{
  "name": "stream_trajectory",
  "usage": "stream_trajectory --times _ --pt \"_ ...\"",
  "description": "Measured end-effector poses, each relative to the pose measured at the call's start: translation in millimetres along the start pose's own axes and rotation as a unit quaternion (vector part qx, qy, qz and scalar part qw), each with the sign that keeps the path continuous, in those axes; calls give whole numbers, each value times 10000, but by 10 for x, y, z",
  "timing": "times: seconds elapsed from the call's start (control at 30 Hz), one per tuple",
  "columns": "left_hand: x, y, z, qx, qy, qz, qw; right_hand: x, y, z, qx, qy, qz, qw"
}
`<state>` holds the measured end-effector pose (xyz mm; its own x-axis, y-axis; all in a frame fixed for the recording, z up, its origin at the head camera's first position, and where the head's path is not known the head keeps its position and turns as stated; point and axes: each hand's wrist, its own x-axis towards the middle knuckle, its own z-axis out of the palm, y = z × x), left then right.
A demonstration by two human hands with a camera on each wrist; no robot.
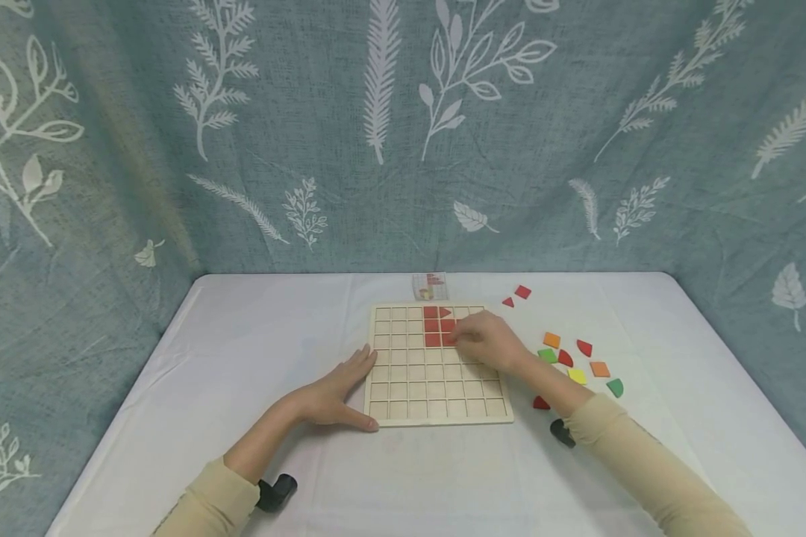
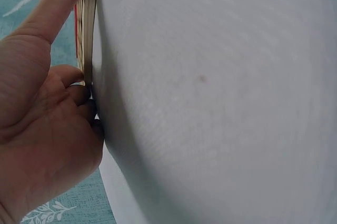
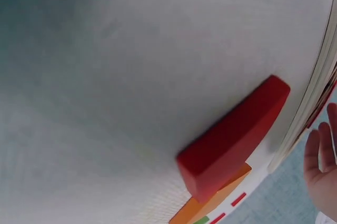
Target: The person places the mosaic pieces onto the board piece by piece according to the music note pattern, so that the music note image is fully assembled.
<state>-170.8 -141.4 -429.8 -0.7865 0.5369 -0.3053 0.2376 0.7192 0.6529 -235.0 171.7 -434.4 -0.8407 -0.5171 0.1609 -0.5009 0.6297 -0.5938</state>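
- Left hand (image 1: 333, 391), released, fingers spread against gridded wooden board (image 1: 418, 373), lower centre of frame;
- Right hand (image 1: 489, 340) at red square tiles (image 1: 431, 326), just below frame centre; whether grasping, cannot tell.

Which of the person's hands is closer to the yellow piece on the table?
The right hand. It is over the board, left of the yellow piece; the left hand is at the board's left edge.
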Motion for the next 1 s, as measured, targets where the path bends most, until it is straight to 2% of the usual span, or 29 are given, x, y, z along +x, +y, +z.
stream_trajectory --times 0.17,0.37,0.53,0.73,1.0 --pt "8 7 -14 20 -26 8 10000 -34 -42 -30 129 36 413 9991" --pt "6 19 -29 -10 -36 7 10000 -69 -36 -40 261 -61 640 9976" --pt "-3 21 -41 -57 -58 34 10000 -149 3 -114 563 39 1170 9915" --pt "-3 2 -49 -44 -56 16 10000 -327 142 -319 529 369 1798 9816" --pt "9 15 -62 -65 -66 31 10000 -728 407 -705 147 565 2279 9719"
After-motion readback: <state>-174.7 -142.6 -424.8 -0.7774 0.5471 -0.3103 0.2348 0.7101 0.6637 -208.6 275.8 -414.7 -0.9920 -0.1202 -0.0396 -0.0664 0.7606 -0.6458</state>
